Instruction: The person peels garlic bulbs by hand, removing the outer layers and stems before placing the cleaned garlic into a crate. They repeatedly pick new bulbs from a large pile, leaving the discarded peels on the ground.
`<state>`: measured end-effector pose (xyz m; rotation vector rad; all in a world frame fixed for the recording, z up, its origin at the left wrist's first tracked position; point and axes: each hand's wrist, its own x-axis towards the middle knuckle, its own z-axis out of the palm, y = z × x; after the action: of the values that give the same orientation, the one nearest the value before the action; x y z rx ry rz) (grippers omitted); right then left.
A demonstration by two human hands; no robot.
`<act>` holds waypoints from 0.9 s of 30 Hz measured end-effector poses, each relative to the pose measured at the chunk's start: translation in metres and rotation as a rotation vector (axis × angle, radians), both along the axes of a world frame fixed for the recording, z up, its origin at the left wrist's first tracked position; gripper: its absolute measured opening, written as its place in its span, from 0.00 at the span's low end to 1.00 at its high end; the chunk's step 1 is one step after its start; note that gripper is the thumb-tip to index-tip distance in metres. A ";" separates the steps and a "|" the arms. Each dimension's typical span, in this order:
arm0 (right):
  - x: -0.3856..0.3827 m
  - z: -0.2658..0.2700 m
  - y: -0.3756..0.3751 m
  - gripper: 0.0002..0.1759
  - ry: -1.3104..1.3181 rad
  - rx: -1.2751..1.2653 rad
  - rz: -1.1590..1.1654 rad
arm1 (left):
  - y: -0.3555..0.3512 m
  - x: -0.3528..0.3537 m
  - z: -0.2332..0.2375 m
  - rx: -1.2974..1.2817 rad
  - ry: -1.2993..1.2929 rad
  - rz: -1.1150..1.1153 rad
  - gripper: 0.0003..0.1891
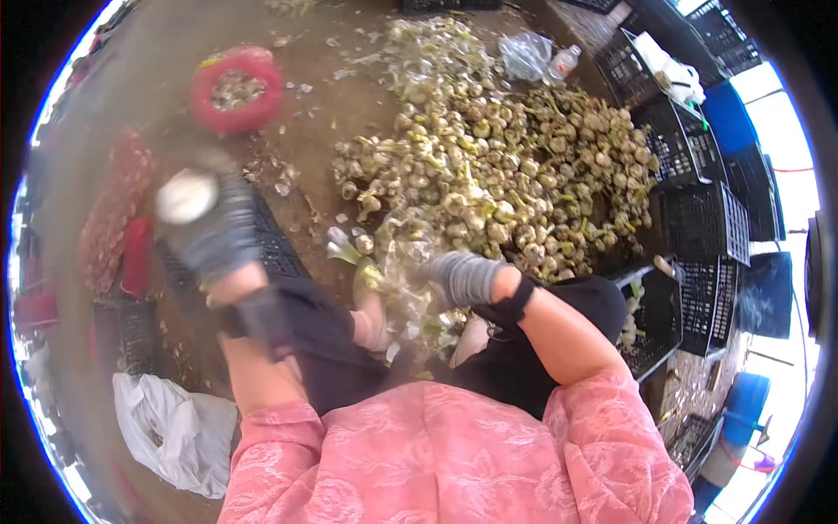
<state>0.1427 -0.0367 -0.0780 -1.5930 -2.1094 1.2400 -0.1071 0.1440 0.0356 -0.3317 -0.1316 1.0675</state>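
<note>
My left hand [209, 227], in a grey glove and smeared by motion, is raised over a black crate on the left. It is closed on a pale round garlic bulb [187, 196]. My right hand [467, 278], in a grey striped glove, is in front of my lap with its fingers curled in. Whatever it holds is hidden or blurred. Just beside it are loose garlic skins [406, 262] and a garlic bulb with a green-white stem [345, 246]. A large heap of garlic bulbs [506, 175] lies on the ground beyond my right hand.
A pink-red net bag [236, 118] with pale pieces inside stands at upper left. A filled red net sack [118, 210] lies left. Black crates [703, 218] line the right side. A white sack [175, 428] is at lower left. A plastic bottle [563, 64] lies behind the heap.
</note>
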 end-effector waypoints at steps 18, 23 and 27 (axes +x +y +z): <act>0.099 -0.042 0.051 0.11 0.062 0.060 -0.601 | -0.061 0.093 -0.047 1.009 1.422 0.087 0.19; 0.050 0.078 0.024 0.18 0.558 0.245 -0.609 | -0.084 0.113 -0.034 1.213 1.577 -0.386 0.35; 0.015 0.106 0.003 0.24 0.945 0.222 -0.769 | -0.092 0.120 -0.046 1.374 1.517 -0.152 0.36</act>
<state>0.1576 -0.0333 0.0281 -1.1556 -0.8852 1.0801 0.0133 0.0522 -0.0103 1.6668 0.5165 0.6310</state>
